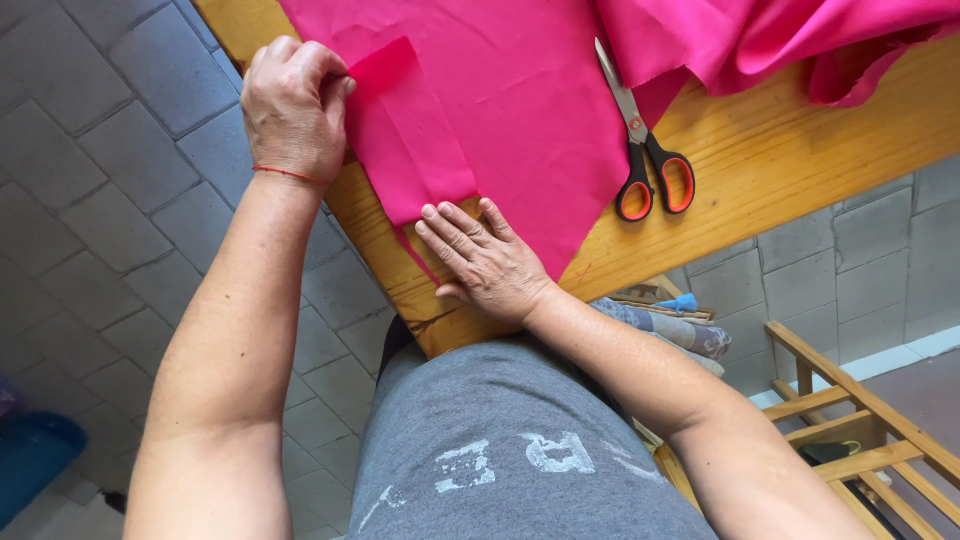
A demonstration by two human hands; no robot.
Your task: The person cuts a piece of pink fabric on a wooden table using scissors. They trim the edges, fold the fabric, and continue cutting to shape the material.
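Note:
Pink fabric (520, 90) lies spread over a wooden table (760, 160). A narrow folded strip of the same fabric (410, 150) runs along the table's left edge. My left hand (293, 105) pinches the strip's far end, fingers closed on it. My right hand (485, 262) presses flat on the strip's near end and the table edge, fingers together and extended. Scissors (645, 150) with black and orange handles rest on the fabric and table to the right of my right hand, untouched.
More pink fabric (790, 40) is bunched at the far right of the table. A grey tiled floor (110, 200) lies to the left. A wooden slatted frame (860, 420) stands at lower right. A blue object (30, 455) sits at lower left.

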